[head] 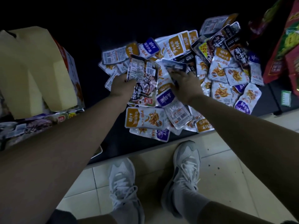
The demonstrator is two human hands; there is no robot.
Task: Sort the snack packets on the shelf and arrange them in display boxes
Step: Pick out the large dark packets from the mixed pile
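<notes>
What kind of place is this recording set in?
Probably a shop aisle: loose snack packets heaped on a dark low shelf, an open cardboard display box beside them, tiled floor below.

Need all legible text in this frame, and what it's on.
"10%": yellow patch on a black foil packet, toward the far right.
"劲仔": upside down, orange label of a silver foil packet nearest the camera.
"劲仔": upside down, purple-labelled silver packet.
Unreadable: back print on the large dark packet in the left hand; small blurred packet in the right hand; green tag.
</notes>
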